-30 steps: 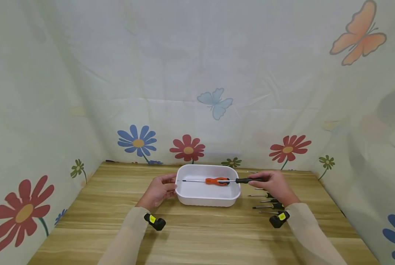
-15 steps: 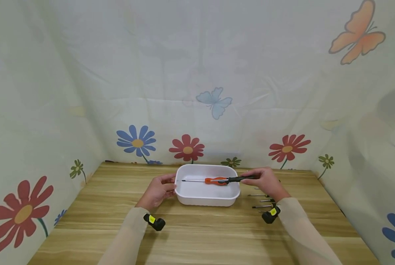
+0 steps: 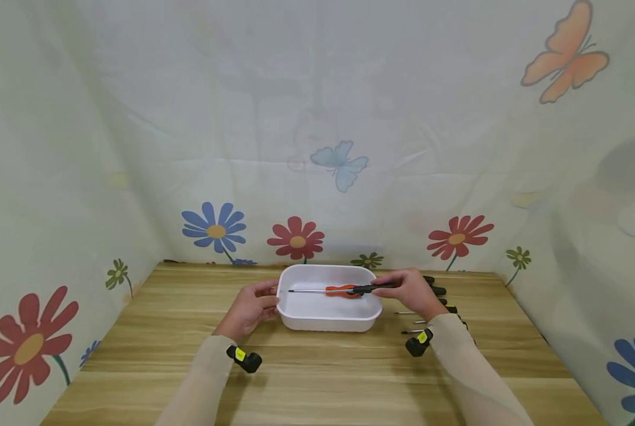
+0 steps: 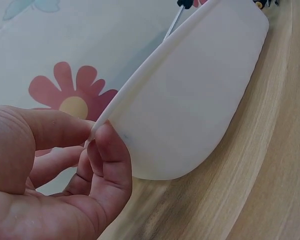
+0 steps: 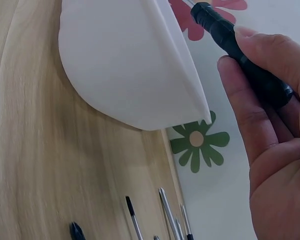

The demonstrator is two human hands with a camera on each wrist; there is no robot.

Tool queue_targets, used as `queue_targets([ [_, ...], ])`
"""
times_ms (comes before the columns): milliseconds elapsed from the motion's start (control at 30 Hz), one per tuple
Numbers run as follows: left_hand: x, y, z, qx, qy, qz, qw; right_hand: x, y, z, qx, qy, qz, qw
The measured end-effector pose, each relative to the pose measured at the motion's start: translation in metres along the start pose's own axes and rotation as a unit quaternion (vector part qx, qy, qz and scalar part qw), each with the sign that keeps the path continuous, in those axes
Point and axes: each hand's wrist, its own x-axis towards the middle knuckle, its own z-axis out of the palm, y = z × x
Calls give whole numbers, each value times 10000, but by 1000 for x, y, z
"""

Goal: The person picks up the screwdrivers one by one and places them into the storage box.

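A white plastic box (image 3: 317,324) stands mid-table, with an orange-handled screwdriver (image 3: 332,290) lying in it. My left hand (image 3: 247,309) pinches the box's left rim between thumb and fingers, as the left wrist view also shows. Over the box's right rim, my right hand (image 3: 410,291) grips a black-handled screwdriver (image 5: 240,55) by its handle, thumb on one side and fingers on the other. Its shaft points left over the box, above the orange handle. Whether it touches the orange screwdriver I cannot tell.
Several more screwdrivers (image 3: 410,332) lie on the wooden table (image 3: 317,378) right of the box, partly hidden under my right hand and forearm. A flower-printed curtain (image 3: 317,106) rises behind the table and along both sides.
My right hand has moved left with the black-handled screwdriver, bringing it further over the box. More handles on the table show behind it. My left hand keeps its hold on the rim.
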Motion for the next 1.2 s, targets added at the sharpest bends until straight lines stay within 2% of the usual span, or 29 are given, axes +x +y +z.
queue_targets([
  [433, 0, 1, -1, -67, 38, -11, 10000, 17, -4, 17, -287, 46, 65, 9996],
  [833, -2, 2, -1, -20, 23, 14, 10000, 28, -8, 28, -709, -67, -37, 9975],
  [1200, 1, 0, -1, -73, 18, -46, 10000, 38, -11, 37, -965, -239, 113, 9950],
])
